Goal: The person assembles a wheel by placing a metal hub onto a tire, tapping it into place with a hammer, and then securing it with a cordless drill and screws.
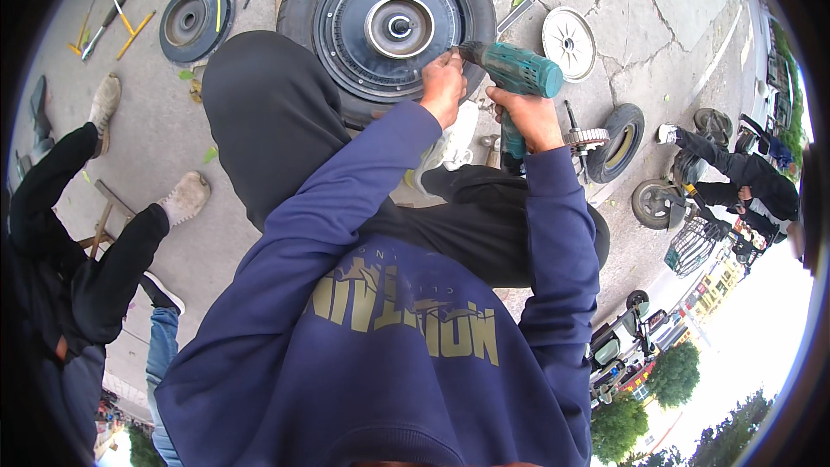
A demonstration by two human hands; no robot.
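A large wheel with a black tyre [300,2] and a dark hub cover [346,50] lies flat on the ground in front of my knees. My right hand [529,118] grips a teal cordless drill [523,69] by its handle. The drill's black chuck points left at the outer edge of the hub cover. My left hand [443,86] is closed at that same edge, its fingertips pinched beside the drill's tip. Whatever those fingertips hold is too small to make out.
A round dark hub plate [195,19] and yellow-handled tools [135,35] lie to the left. Right of the wheel are a pale metal disc [569,45], a gear [588,137] and a small tyre [617,143]. People sit at left, and another is beside a scooter at right.
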